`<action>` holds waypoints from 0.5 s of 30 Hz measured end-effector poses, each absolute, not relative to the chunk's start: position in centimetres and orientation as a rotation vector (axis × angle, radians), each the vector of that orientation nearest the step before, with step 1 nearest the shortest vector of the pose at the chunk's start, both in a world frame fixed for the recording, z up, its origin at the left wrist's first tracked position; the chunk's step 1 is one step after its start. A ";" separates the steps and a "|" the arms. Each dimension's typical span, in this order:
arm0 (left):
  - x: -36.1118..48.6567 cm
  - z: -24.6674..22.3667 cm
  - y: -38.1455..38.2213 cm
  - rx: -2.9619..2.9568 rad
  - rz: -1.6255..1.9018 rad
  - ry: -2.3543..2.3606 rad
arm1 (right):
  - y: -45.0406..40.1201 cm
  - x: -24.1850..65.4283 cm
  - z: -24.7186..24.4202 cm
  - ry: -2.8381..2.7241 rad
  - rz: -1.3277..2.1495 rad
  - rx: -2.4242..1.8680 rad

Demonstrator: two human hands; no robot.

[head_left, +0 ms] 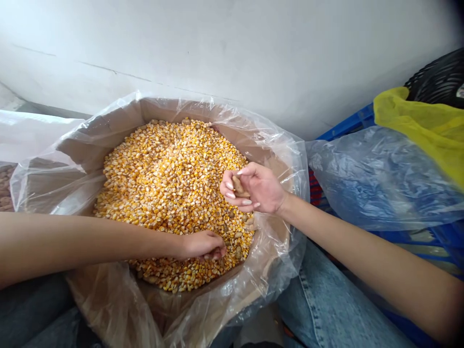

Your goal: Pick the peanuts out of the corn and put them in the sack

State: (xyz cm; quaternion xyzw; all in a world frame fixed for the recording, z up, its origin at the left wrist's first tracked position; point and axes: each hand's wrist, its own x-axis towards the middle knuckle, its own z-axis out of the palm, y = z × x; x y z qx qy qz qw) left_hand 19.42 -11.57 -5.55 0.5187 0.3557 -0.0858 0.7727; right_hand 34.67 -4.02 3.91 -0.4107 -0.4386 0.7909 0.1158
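Note:
Yellow corn kernels (170, 169) fill a box lined with a clear plastic bag (268, 270). My right hand (255, 188), palm up over the right side of the corn, has its fingers curled round brown pieces (238, 186) that look like peanuts in the shell. Low on the corn, near the box's front right, my left hand (205, 245) touches the kernels with its fingers bent together; what they hold, if anything, is hidden. A few brown lumps (238, 252) lie among the kernels just right of my left hand.
A pale wall (232, 53) rises behind the box. At the right, a clear plastic bag (380, 179) and a yellow mesh (420, 121) lie on blue crates (449, 241). Another lined container with brown contents (5, 186) stands at the left edge. My jeans (337, 299) are close below.

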 end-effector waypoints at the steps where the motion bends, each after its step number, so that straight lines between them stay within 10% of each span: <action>1: 19.5 -5.5 -11.6 1.275 -0.162 0.795 | -4.1 34.6 3.8 -1.253 2.351 -1.170; 9: 20.4 -7.0 -11.3 2.642 -0.309 0.451 | -4.0 33.6 1.5 -1.124 2.357 -0.996; 15: 20.3 -6.2 -10.2 2.024 -0.245 0.589 | -4.6 33.5 1.4 -1.250 2.265 -1.205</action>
